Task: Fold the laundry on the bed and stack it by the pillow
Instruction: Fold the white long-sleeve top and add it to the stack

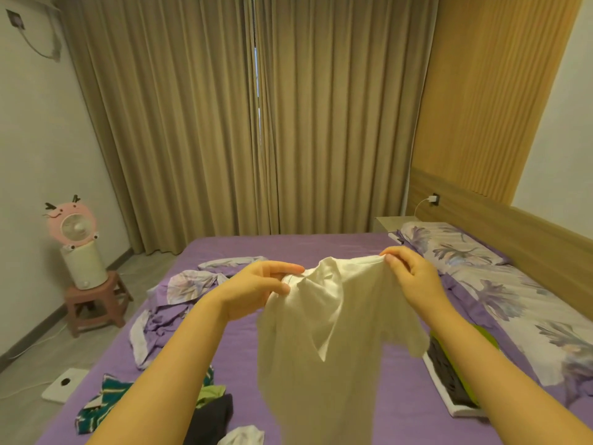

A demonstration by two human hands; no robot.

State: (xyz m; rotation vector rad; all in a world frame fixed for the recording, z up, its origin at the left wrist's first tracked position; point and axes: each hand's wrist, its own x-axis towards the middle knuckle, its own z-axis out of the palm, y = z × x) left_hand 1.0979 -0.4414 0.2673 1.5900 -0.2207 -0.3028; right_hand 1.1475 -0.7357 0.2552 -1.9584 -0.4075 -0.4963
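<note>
A cream-white shirt [324,335] hangs in the air over the purple bed [288,248]. My left hand [256,289] pinches its top edge on the left, and my right hand [414,277] pinches the top edge on the right. The cloth droops down between my forearms. A floral pillow [449,245] lies at the bed's far right by the headboard. Unfolded laundry lies at the near left: a green striped piece [102,403], a lime piece [210,391], a dark piece [213,419] and a white piece [244,436].
A crumpled floral sheet [179,293] lies on the bed's left side, and a floral quilt [526,319] runs along the right. A folded black, white and lime stack [449,380] sits under my right forearm. A pink fan [75,226] stands on a stool [93,300].
</note>
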